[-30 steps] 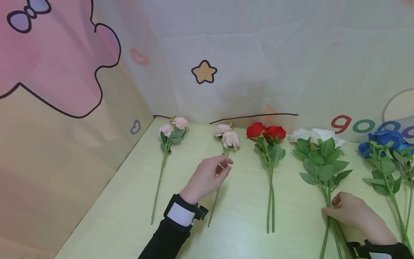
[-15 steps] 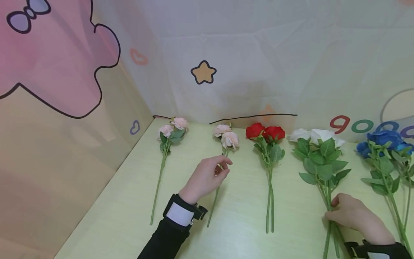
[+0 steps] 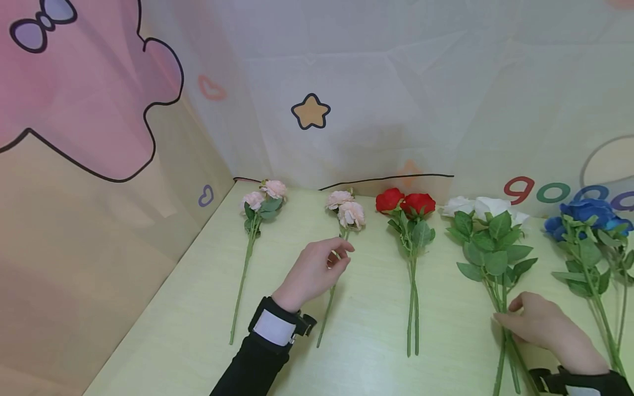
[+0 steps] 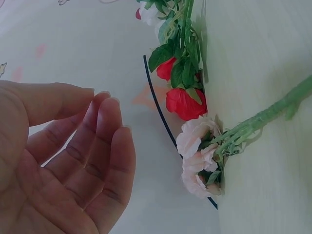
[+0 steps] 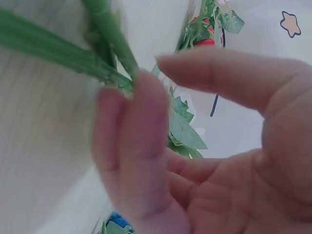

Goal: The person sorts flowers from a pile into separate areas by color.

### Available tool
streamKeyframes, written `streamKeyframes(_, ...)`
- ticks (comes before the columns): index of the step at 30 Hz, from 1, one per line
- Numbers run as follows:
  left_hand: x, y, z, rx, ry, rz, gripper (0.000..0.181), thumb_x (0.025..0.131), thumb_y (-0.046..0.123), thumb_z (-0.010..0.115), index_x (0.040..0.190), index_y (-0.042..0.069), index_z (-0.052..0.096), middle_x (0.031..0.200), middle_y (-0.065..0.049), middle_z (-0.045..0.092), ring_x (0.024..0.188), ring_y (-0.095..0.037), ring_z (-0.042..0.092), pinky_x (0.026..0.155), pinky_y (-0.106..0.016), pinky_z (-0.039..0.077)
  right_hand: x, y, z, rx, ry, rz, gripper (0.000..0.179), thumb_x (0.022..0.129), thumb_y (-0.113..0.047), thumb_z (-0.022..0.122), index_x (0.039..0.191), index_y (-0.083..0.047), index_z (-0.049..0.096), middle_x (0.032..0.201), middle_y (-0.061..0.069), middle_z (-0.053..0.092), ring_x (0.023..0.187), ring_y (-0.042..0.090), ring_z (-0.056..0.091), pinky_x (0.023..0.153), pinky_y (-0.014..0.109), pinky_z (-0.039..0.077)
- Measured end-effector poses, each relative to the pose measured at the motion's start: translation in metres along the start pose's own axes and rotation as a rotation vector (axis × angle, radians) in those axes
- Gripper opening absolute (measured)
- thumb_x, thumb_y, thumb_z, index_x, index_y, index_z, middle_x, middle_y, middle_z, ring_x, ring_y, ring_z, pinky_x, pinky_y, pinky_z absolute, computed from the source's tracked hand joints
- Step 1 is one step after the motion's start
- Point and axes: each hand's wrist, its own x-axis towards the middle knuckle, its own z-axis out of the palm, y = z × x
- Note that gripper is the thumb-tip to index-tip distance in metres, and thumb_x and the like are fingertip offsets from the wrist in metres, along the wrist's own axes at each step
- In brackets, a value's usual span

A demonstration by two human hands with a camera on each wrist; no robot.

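Observation:
In the head view, my left hand (image 3: 313,270) hovers over the stem of a pair of pale pink flowers (image 3: 346,212). Its fingers are loosely bent and hold nothing, which the left wrist view also shows. My right hand (image 3: 540,324) is at the crossing stems of white roses (image 3: 490,208) with large green leaves. In the right wrist view its fingertips (image 5: 146,92) meet the green stems (image 5: 73,58), somewhat blurred, while the thumb (image 5: 204,73) stands a little apart. The fingers hide part of the stems there.
Another pair of pink flowers (image 3: 262,197) lies at the left of the pale table (image 3: 188,319). Red roses (image 3: 406,202) lie between my hands, and blue roses (image 3: 589,214) at the far right. A printed cloth backdrop (image 3: 376,71) rises behind the table.
My right hand has shifted slightly about the white roses' stems, and their lower ends have swung a little. The left hand has kept its place.

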Motion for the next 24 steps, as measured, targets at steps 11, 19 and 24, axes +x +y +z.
streamKeyframes(11,-0.001,0.001,-0.003,0.009,0.012,0.010,0.016,0.092,0.012,0.059,0.107,0.011,0.065,0.089,0.002,0.065,0.074,-0.011,0.059,0.068,-0.024,0.050,0.000,-0.013,-0.006,-0.028,0.218,-0.099,0.042,0.088,-0.031,0.062,0.096,0.009,0.052,0.079,0.012,0.061,0.066,0.021,0.057,0.055,0.036,0.046)
streamKeyframes(19,-0.003,0.000,-0.008,0.050,0.023,0.004,0.017,0.093,0.013,0.058,0.108,0.012,0.065,0.092,0.003,0.066,0.078,-0.010,0.057,0.070,-0.025,0.048,-0.001,-0.042,-0.002,0.017,0.355,-0.240,0.032,0.091,-0.021,0.059,0.100,0.009,0.055,0.076,0.008,0.059,0.061,0.017,0.053,0.051,0.033,0.043)
streamKeyframes(24,-0.004,-0.003,-0.016,0.096,0.038,-0.022,0.017,0.094,0.015,0.057,0.108,0.012,0.066,0.093,0.002,0.067,0.079,-0.011,0.059,0.069,-0.028,0.049,0.004,-0.073,0.002,0.130,0.401,-0.347,0.029,0.093,-0.021,0.058,0.106,0.005,0.055,0.078,0.008,0.062,0.063,0.017,0.060,0.053,0.033,0.046)
